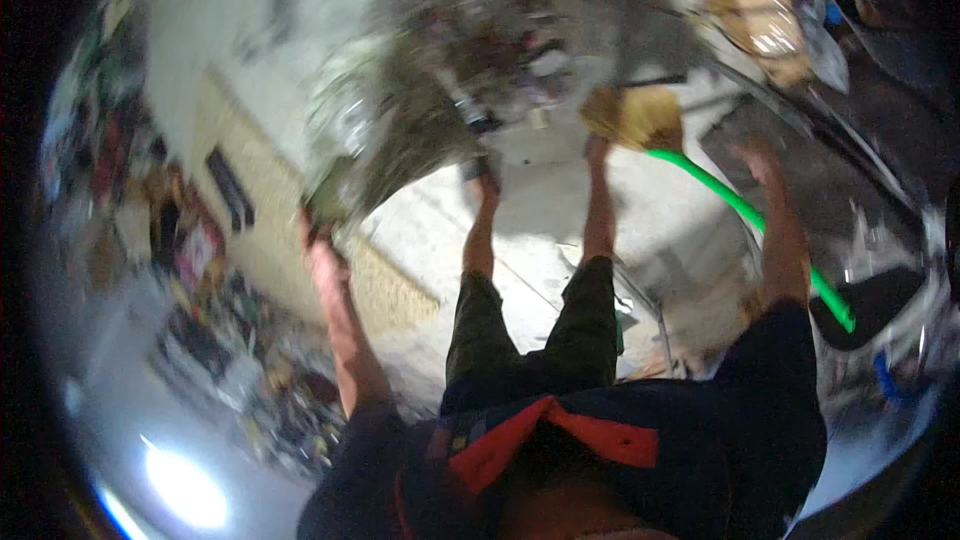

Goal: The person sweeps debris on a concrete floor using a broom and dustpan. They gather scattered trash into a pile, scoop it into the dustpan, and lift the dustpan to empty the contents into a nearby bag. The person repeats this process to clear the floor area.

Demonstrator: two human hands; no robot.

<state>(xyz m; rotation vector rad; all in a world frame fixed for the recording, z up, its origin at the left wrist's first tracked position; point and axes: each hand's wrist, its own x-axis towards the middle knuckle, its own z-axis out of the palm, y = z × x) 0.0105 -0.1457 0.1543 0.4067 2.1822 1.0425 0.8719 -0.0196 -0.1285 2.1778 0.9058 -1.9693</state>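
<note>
My left hand [315,230] is closed on the edge of a large, crumpled, dirty translucent plastic bag [350,130], which stretches over the floor toward a dark heap of debris [480,40]. My right hand [755,158] is raised at the right with its fingers apart, blurred, holding nothing I can see. Near it a broom with yellow bristles [635,120] and a bright green handle [750,210] lies slanting down to the right. The bristles are beside my right foot. Dark grit and small scraps lie in the heap between the bag and the broom.
A pale board [395,295] with a dark strip lies left of my legs. Piles of mixed items [190,230] line the left side. At the upper right are a cardboard-coloured bundle in plastic [750,10], metal bars [770,100] and dark sheets. A blue object [890,380] lies at the lower right.
</note>
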